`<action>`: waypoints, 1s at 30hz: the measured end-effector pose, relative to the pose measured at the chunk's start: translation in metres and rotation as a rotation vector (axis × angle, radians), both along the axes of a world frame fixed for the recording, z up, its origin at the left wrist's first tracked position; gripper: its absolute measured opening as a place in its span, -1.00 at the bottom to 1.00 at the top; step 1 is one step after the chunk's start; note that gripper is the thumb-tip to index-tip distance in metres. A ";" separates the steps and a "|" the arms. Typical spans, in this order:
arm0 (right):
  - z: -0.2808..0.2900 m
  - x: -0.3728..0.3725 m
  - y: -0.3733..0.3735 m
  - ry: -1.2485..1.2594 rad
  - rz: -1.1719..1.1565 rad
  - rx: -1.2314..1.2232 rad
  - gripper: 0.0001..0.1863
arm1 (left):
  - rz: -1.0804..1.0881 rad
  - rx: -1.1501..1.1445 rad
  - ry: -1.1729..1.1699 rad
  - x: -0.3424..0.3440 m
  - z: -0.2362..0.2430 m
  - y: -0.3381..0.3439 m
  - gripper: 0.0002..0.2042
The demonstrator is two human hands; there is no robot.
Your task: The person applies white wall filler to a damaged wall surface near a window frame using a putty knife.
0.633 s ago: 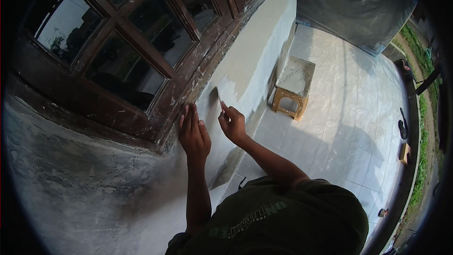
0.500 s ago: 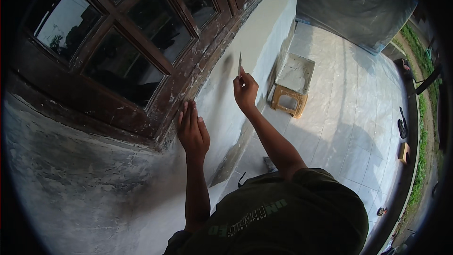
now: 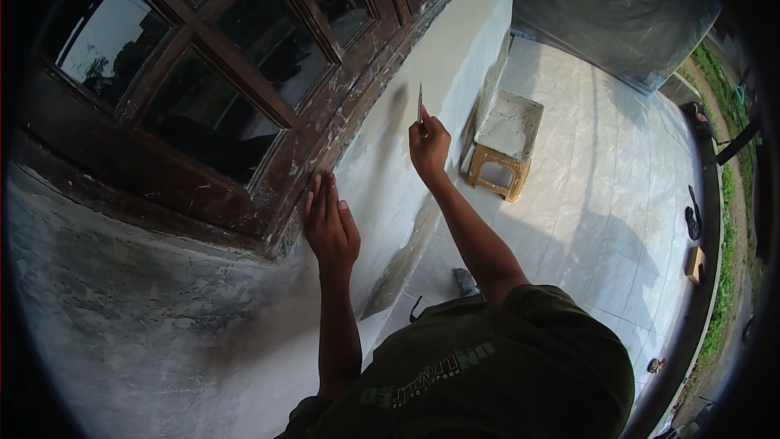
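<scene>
My left hand [image 3: 331,223] lies open with outstretched fingers against the wall just below the edge of the dark wooden window frame [image 3: 276,187]. Up and to the right of it, my right hand [image 3: 429,146] grips a thin scraper [image 3: 421,97], its blade seen nearly edge-on near the wall. The wall [image 3: 439,41] carries patches of cream and whitish coating, with a rough grey strip along its foot. Beyond my right hand, a tray of pale, pasty material [image 3: 508,126] rests on a worn tan stool [image 3: 496,175].
Pale tiles under a clear sheet [image 3: 585,195] cover the floor. Dark draped sheeting [image 3: 609,0] hangs at the back. Along the right ledge lie a black coiled item [image 3: 692,219], a tan block [image 3: 695,264] and small objects [image 3: 656,364]. Grass borders the path outside.
My right hand and scraper have moved up and to the right along the wall, away from my left hand. My left hand has shifted only slightly up.
</scene>
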State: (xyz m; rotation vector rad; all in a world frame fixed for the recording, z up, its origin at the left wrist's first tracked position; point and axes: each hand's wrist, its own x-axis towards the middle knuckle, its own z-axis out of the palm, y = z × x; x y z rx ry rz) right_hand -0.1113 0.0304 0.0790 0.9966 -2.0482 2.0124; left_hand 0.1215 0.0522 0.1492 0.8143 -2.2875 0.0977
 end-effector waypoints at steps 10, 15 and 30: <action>-0.029 0.092 0.047 0.084 0.327 -0.008 -0.57 | 0.015 0.004 0.020 0.003 -0.003 -0.002 -0.59; -0.006 -0.010 -0.009 -0.005 -0.029 0.029 -0.63 | -0.012 -0.025 0.031 -0.005 -0.001 -0.001 -0.59; -0.005 0.074 0.032 -0.033 0.125 -0.064 -0.56 | -0.040 0.005 0.031 0.007 -0.005 -0.004 -0.59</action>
